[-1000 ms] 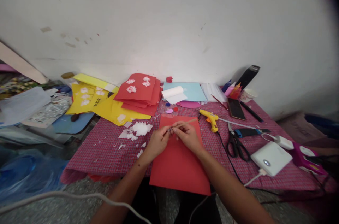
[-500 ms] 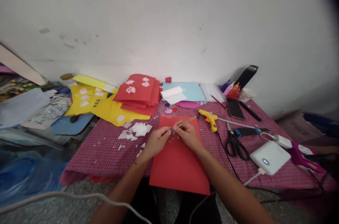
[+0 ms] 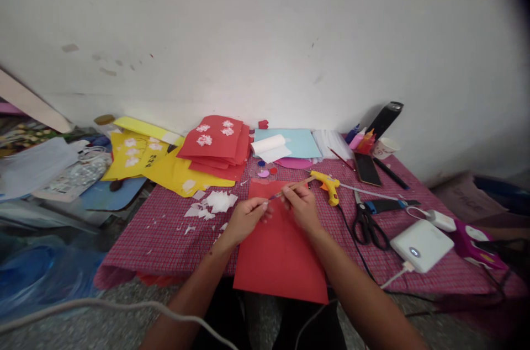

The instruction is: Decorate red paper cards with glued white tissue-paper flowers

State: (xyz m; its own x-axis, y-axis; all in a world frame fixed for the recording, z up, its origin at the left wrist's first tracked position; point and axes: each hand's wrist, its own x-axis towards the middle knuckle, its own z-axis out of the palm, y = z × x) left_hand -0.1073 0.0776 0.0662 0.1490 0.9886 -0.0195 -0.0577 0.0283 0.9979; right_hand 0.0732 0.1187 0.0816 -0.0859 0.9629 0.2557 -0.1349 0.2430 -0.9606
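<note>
Pale scuffed wall [image 3: 265, 35], speckled grey floor [image 3: 120, 314]

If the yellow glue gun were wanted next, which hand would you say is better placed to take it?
Right, I'd say: the right hand is nearer the yellow glue gun, while the left hand is by the left edge of the red sheet. The right holds a thin stick and may need freeing first.

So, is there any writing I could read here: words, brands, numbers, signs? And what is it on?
"SPACE", probably, though blurred: on the brownish package at the far right.
Dark characters on the yellow card with pale flowers: too small to read.
Lit display on the white power bank: too small to read.
Red marking on the paper cup: too blurred to read.
</note>
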